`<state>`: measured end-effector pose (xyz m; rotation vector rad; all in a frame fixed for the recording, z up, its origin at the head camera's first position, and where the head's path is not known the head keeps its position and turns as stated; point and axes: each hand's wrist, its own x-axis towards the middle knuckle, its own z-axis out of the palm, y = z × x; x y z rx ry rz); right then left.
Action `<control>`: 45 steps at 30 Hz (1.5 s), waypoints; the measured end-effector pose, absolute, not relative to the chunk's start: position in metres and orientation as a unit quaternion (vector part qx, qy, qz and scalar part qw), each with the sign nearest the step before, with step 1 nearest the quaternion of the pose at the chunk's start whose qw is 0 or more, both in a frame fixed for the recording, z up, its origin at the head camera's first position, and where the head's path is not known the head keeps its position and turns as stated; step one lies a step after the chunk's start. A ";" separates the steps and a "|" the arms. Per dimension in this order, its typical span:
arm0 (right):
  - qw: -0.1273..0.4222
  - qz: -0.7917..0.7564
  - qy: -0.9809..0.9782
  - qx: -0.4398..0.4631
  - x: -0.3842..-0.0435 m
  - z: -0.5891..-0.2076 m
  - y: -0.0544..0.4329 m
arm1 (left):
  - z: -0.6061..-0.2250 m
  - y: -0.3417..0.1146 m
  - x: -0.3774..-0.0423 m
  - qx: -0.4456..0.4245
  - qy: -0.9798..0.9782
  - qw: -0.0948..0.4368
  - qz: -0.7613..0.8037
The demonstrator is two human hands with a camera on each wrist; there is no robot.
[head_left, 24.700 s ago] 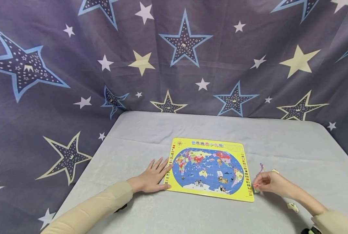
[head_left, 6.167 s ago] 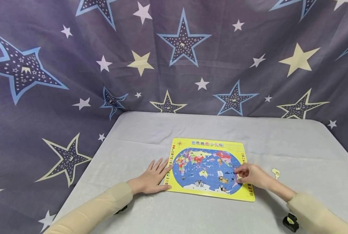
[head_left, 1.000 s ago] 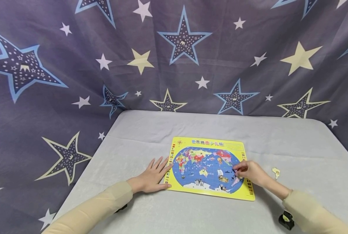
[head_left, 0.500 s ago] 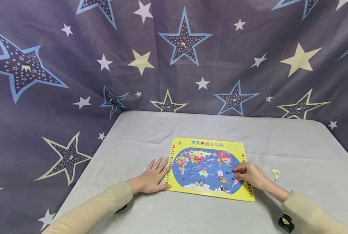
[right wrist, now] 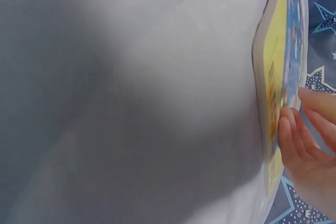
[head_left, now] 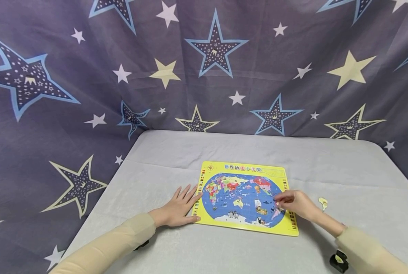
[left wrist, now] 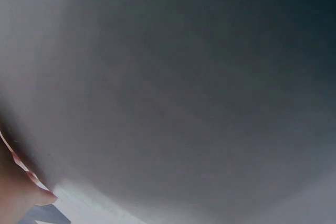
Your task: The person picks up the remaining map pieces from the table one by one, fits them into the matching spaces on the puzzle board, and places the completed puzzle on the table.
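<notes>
A yellow-bordered world map puzzle board point(head_left: 245, 227) lies flat on the table. My left hand point(head_left: 176, 209) rests spread at its left edge, fingertips on the border; the left wrist view catches only part of that hand point(left wrist: 23, 195). At the board's right side, my right hand point(head_left: 294, 203) pinches a small puzzle piece over the South America area. The fingers mostly hide that piece. In the right wrist view the right hand point(right wrist: 310, 140) has thumb and fingertips together at the map surface. A loose pale yellow puzzle piece point(head_left: 323, 203) lies right of the board.
A grey cloth covers the table point(head_left: 163, 167). Behind and to the left hangs a dark curtain point(head_left: 204, 95) printed with stars. A black wrist camera point(head_left: 339, 261) sits under the right sleeve.
Since the oldest frame, my right hand has moved from beside the board onto its right part. Two pieces have left the table there. In the last second it shifts only slightly; the left stays put.
</notes>
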<state>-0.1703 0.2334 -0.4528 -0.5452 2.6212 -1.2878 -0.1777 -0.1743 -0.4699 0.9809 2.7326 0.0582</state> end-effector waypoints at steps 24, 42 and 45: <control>0.035 -0.394 0.908 -0.142 -0.168 -0.422 0.282 | -0.470 -0.173 -0.178 0.331 0.936 0.122 0.017; 0.035 -0.369 0.916 -0.151 -0.167 -0.422 0.320 | -0.468 -0.173 -0.177 0.329 0.936 0.125 0.013; 0.046 -0.377 0.913 -0.149 -0.167 -0.423 0.325 | -0.468 -0.173 -0.178 0.329 0.936 0.124 0.014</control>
